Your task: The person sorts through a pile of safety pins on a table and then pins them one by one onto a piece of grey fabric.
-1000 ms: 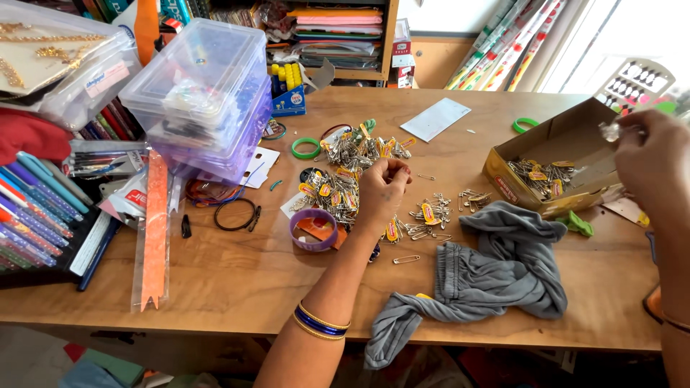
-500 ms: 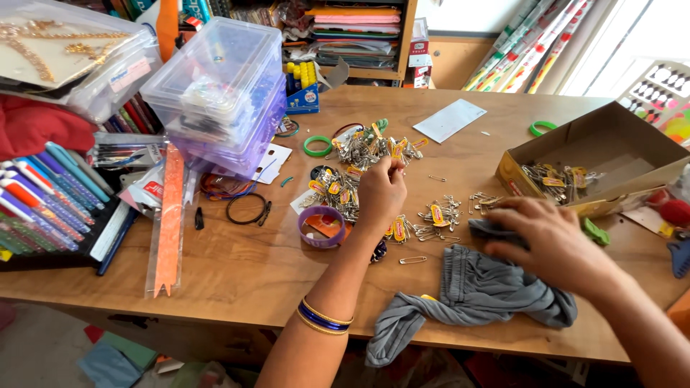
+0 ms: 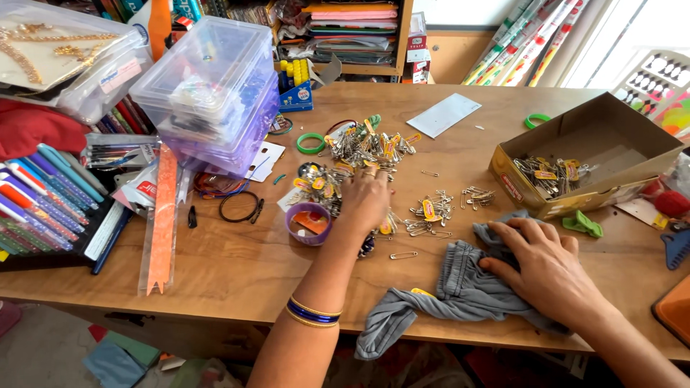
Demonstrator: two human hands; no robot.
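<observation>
Left edge: pens (image 3: 36,194), then stacked clear plastic boxes (image 3: 215,86). Small purple cup (image 3: 309,223) just beside left hand (image 3: 365,201), fingers curled down onto safety-pin pile (image 3: 363,151), mid-table; can't tell if pinching any. Right hand (image 3: 550,269) spread flat, pressing grey cloth (image 3: 460,294) at near edge. Cardboard box (image 3: 575,165) with pins far right.
</observation>
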